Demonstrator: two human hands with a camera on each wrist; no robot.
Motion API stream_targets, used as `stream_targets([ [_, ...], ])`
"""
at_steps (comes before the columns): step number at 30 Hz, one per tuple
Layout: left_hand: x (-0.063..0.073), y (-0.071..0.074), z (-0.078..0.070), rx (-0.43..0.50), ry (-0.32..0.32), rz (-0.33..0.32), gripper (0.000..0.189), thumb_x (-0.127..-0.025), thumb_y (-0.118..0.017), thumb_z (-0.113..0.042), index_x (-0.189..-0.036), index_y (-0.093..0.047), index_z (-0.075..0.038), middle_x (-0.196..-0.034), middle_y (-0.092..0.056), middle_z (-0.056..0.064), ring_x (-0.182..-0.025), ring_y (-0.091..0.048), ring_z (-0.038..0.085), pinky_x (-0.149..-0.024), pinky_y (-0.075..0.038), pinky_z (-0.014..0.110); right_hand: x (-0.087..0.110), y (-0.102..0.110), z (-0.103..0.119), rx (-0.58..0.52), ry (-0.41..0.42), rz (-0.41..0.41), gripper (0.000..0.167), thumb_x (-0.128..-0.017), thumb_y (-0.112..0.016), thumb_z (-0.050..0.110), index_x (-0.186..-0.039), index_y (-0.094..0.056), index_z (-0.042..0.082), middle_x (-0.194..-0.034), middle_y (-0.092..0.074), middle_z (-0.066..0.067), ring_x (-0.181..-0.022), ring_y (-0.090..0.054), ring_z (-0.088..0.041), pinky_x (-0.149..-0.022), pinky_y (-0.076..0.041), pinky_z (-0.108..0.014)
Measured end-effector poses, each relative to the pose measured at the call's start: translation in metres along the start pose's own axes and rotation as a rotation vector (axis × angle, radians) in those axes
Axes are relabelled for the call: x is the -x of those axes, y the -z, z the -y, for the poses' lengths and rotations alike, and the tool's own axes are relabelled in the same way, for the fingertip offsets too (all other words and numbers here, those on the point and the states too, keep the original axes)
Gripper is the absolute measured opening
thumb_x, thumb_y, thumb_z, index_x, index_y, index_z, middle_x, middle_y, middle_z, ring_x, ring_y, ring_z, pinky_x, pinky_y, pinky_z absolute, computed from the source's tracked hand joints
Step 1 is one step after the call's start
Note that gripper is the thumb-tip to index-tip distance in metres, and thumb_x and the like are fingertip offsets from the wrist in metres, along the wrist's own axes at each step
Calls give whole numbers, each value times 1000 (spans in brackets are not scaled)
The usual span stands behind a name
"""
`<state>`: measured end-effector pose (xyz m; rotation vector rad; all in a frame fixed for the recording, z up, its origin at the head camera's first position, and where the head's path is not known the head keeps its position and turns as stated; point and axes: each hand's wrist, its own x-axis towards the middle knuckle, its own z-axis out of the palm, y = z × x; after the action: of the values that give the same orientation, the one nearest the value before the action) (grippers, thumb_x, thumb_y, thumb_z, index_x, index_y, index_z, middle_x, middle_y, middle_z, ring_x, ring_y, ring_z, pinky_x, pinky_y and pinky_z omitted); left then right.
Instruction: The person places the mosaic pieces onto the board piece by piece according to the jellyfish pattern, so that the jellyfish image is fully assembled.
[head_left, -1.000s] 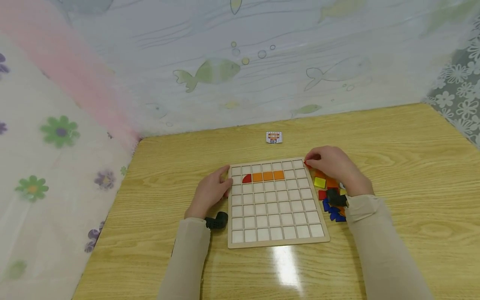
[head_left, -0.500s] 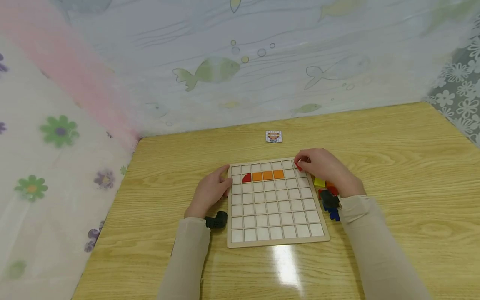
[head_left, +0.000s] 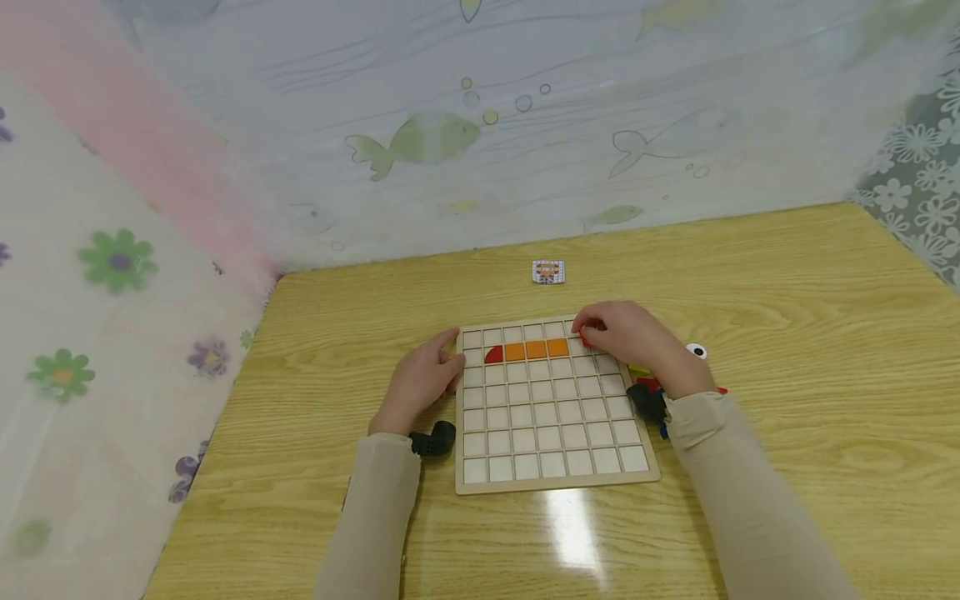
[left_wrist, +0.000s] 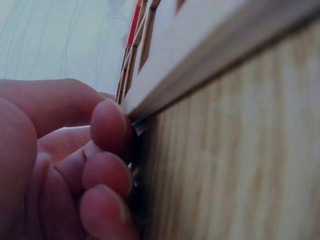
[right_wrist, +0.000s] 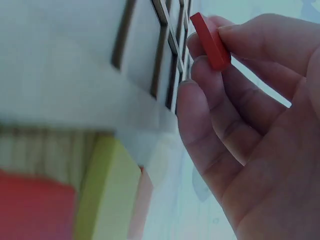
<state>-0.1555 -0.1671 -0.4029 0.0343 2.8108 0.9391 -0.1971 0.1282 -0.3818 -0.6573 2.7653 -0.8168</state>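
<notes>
One small red piece (right_wrist: 212, 45) is the thing in hand: bright, evenly coloured and flat, turned nearly edge-on in the right wrist view, with straight, crisp sides and a fairly thin body; fingers cover part of it, so its full outline cannot be told. The right hand (head_left: 633, 337) pinches it between thumb and fingertips, tilted, over the upper right part of a pale wooden board (head_left: 555, 487), just right of the filled cells; whether it touches the board is unclear. The board carries a grid of square cells inside a plain rim with rounded corners. In its second row from the top sit a red quarter-round piece (head_left: 493, 356) with its curve to the upper left and, directly right of it, three orange squares (head_left: 536, 349) side by side. At the board's left edge the left hand (head_left: 420, 375) has its index finger reaching to the upper corner and its thumb against the side, steadying rather than gripping. Beside the right edge, partly hidden under the right hand and its black wrist camera (head_left: 648, 404), lie loose pieces, among them a yellow block (right_wrist: 110, 190), a red block (right_wrist: 37, 207), some blue (head_left: 663, 430) and a white disc with a black dot (head_left: 697, 352). Beyond the board, a small printed card (head_left: 548, 272) lies on the wood-grained table (head_left: 825, 333). Behind stands a pale sheet (head_left: 525, 50) drawn with fish and bubbles; a flowered cloth (head_left: 45, 308) hangs at the left.
</notes>
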Motion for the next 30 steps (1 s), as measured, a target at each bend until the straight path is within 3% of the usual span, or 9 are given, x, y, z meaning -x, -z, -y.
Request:
stream_targets([
  [19, 0, 1, -2, -7, -1, -1, 51, -89, -45, -31, -138, -35, -25, -54, -57, -2, -41, -43, 16, -44, -39, 29, -3, -6, 4, 25, 28, 0, 17, -85, -60, 14, -99, -69, 15, -93, -61, -1, -85, -54, -19, -77, -41, -37],
  [30, 1, 2, -3, -2, 2, 6, 51, -89, -46, -31, -138, -34, -24, -53, -57, -2, -40, -42, 16, -43, -38, 29, -3, -7, 4, 24, 42, 7, 19, -85, -60, 10, -102, -65, 11, -86, -61, 0, -79, -54, -16, -73, -42, -35],
])
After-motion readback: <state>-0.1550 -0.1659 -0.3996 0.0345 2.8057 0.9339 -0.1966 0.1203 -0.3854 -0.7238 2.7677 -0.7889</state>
